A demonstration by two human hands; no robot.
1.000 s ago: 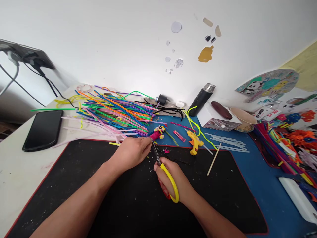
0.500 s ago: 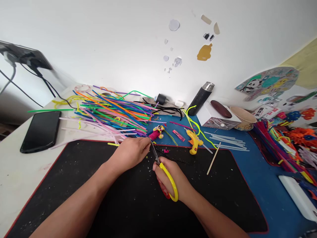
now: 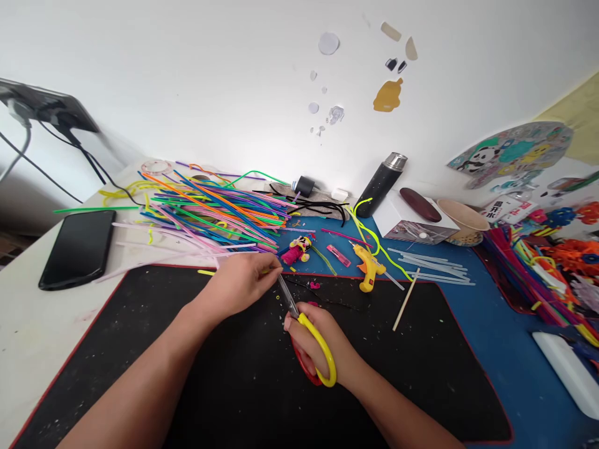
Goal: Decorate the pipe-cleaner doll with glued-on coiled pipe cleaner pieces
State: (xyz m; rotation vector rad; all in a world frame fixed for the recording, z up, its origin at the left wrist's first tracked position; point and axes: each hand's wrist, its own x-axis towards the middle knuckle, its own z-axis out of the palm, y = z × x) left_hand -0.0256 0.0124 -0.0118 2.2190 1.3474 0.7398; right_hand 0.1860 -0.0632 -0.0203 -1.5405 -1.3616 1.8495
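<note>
My right hand (image 3: 321,340) grips scissors (image 3: 318,343) with one yellow and one red handle loop. Their blades point up and left, the tips beside my left fingertips. Pinched in my left hand (image 3: 243,280) is a yellow pipe cleaner (image 3: 206,272); one end shows left of the hand and a little yellow shows at the fingertips, the rest hidden by the hand. Just beyond the fingers lies a small doll (image 3: 296,249) with a magenta body and yellow head parts. Tiny clippings are scattered on the black mat (image 3: 243,386) below.
A heap of coloured pipe cleaners (image 3: 219,209) lies at the back left, near a phone (image 3: 77,249). Right of the doll are a pink packet (image 3: 337,255), a yellow glue gun (image 3: 369,268), glue sticks (image 3: 435,265) and a wooden stick (image 3: 406,299). A dark flask (image 3: 381,184) leans behind.
The scissors' tips have come slightly left and down, with my right hand a little lower. My left hand has moved slightly left, away from the doll.
</note>
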